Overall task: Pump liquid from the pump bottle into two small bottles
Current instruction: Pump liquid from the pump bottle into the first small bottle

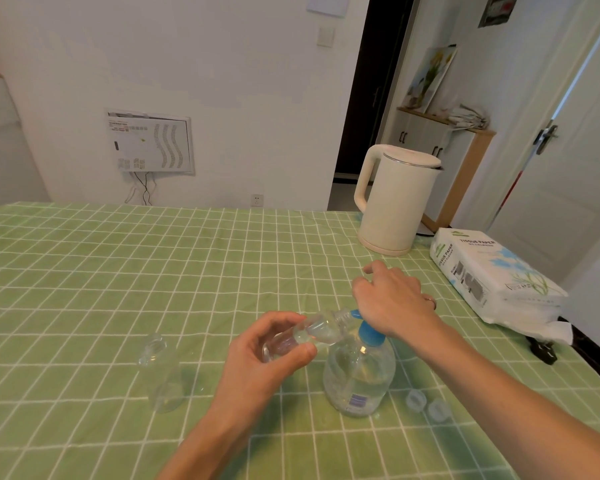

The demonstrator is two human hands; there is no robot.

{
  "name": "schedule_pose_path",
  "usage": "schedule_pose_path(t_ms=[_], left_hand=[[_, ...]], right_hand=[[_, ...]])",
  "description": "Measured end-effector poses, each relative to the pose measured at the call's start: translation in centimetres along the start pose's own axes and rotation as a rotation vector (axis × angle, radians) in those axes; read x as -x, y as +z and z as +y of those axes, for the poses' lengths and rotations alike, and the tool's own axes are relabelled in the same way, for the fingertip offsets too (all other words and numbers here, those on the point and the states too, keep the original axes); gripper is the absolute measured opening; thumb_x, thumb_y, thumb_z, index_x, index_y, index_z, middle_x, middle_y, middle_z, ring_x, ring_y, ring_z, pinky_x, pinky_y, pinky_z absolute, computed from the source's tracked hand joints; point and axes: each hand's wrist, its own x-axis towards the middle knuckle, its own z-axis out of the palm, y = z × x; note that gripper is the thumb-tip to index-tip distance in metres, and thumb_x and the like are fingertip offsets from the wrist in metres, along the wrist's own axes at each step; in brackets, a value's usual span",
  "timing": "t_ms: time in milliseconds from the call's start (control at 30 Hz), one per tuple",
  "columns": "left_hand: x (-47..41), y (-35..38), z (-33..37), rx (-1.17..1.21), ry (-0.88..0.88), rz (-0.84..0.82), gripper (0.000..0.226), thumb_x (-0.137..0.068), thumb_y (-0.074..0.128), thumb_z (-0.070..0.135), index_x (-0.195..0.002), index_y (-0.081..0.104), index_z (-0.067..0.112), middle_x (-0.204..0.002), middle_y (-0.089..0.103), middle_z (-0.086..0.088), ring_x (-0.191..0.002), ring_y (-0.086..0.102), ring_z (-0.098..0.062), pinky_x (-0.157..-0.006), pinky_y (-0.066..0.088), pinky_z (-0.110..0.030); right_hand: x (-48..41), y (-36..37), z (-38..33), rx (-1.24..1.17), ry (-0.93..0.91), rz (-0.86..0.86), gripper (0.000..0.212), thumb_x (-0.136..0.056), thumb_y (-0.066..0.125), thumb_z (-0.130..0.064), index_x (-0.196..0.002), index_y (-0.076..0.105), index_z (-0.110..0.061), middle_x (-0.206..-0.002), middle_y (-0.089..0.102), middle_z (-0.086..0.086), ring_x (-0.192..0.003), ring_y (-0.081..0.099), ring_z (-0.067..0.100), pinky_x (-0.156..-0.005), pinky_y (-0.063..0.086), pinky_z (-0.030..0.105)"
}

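The pump bottle [359,372] stands upright on the tabletop [118,271], in front of the person and slightly to the right. It is a squat, clear plastic body, well filled with clear liquid. I judge it heavy enough to stay put under a downward press, though its thin wall would probably dent if squeezed. The place to work it is the blue pump head [371,332], pushed straight down.

The right hand [392,296] lies over that head from above. Its heel bears on the top, and its fingers reach forward, loosely bent and closed on nothing.

The left hand [274,344] grips one small bottle [312,332] around its lower body with fingers and thumb. The bottle is tilted so that its open, threaded mouth meets the blue spout. It is light, stiff, clear plastic, likely slippery once wet, so a grip low on the body with the neck left free suits it. If the mouth slips off the spout, liquid could spill.

The second small bottle [161,372] stands uncapped to the left, well apart from both hands. It looks light enough to tip over easily. Two clear caps [415,399] lie just right of the pump bottle. A cream kettle [395,206] and a tissue pack [492,275] sit farther back on the right.
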Motion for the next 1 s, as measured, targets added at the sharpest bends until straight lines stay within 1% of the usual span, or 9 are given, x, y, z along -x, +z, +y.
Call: schedule_pose_path(t_ms=[200,400,533,633,733,800,900,967,1000], left_hand=[[0.0,0.1,0.1,0.017,0.018,-0.014,0.037,-0.063,0.086,0.042,-0.098,0.079,0.032,-0.107,0.081,0.007,-0.084,0.072,0.004,-0.073,0.055,-0.012],[-0.1,-0.2,-0.2,0.027,0.014,0.006,0.038,-0.064,0.086,0.038,-0.099,0.079,0.028,-0.105,0.081,0.004,-0.082,0.072,0.001,-0.07,0.056,-0.014],[-0.2,-0.3,-0.3,0.021,0.003,0.001,0.04,-0.064,0.087,0.042,-0.101,0.079,0.029,-0.107,0.08,0.004,-0.082,0.072,0.001,-0.07,0.056,-0.015],[-0.1,-0.3,-0.5,-0.017,-0.02,-0.013,0.042,-0.068,0.085,0.048,-0.106,0.078,0.031,-0.111,0.079,0.006,-0.08,0.069,0.001,-0.067,0.055,-0.017],[-0.1,-0.1,-0.6,-0.011,-0.054,-0.038,0.039,-0.074,0.082,0.052,-0.106,0.076,0.031,-0.115,0.079,0.007,-0.079,0.07,-0.001,-0.059,0.051,-0.018],[-0.1,0.1,-0.7,0.034,-0.098,-0.052,0.038,-0.075,0.081,0.053,-0.104,0.075,0.029,-0.108,0.081,0.003,-0.072,0.07,-0.007,-0.057,0.048,-0.018],[-0.1,0.3,-0.7,0.102,-0.142,-0.068,0.035,-0.079,0.078,0.05,-0.103,0.074,0.025,-0.096,0.078,-0.006,-0.069,0.063,-0.016,-0.058,0.047,-0.024],[-0.1,0.4,-0.9,0.15,-0.161,-0.081,0.028,-0.084,0.076,0.045,-0.102,0.074,0.023,-0.097,0.077,-0.007,-0.068,0.063,-0.016,-0.063,0.046,-0.031],[-0.2,0.5,-0.9,0.176,-0.17,-0.082,0.024,-0.087,0.075,0.042,-0.101,0.074,0.022,-0.096,0.076,-0.006,-0.066,0.063,-0.015,-0.062,0.045,-0.031]], right_hand=[[-0.2,-0.4,0.0,0.007,-0.014,0.036,0.049,-0.095,0.031,-0.039,-0.14,0.041,-0.027,-0.132,0.05,0.005,-0.128,0.037,0.031,-0.107,0.028,0.058],[-0.1,0.2,-0.1,0.006,0.001,-0.001,0.049,-0.096,0.031,-0.037,-0.143,0.042,-0.027,-0.136,0.049,0.007,-0.129,0.037,0.032,-0.108,0.028,0.058],[0.1,0.3,0.0,-0.022,0.003,-0.001,0.051,-0.097,0.031,-0.037,-0.146,0.04,-0.027,-0.142,0.048,0.005,-0.133,0.036,0.032,-0.11,0.027,0.058],[0.4,0.1,0.0,-0.051,0.008,0.011,0.052,-0.097,0.032,-0.038,-0.147,0.039,-0.027,-0.146,0.045,0.005,-0.135,0.035,0.032,-0.11,0.028,0.057],[0.5,0.0,0.1,-0.075,0.012,0.004,0.051,-0.098,0.032,-0.038,-0.147,0.039,-0.027,-0.148,0.044,0.005,-0.136,0.034,0.032,-0.109,0.028,0.056],[0.5,-0.2,0.0,-0.087,0.013,0.006,0.051,-0.098,0.032,-0.038,-0.147,0.039,-0.027,-0.149,0.043,0.005,-0.136,0.034,0.032,-0.109,0.028,0.055],[0.4,-0.3,-0.1,-0.079,0.002,0.004,0.051,-0.098,0.033,-0.038,-0.147,0.039,-0.026,-0.149,0.044,0.005,-0.136,0.034,0.032,-0.108,0.028,0.054],[0.3,-0.3,-0.1,-0.076,-0.001,-0.005,0.05,-0.098,0.032,-0.038,-0.146,0.039,-0.026,-0.148,0.044,0.005,-0.135,0.034,0.032,-0.107,0.029,0.054],[0.3,-0.3,-0.1,-0.073,-0.003,-0.008,0.05,-0.098,0.032,-0.038,-0.146,0.039,-0.026,-0.148,0.044,0.005,-0.135,0.034,0.032,-0.107,0.029,0.054]])
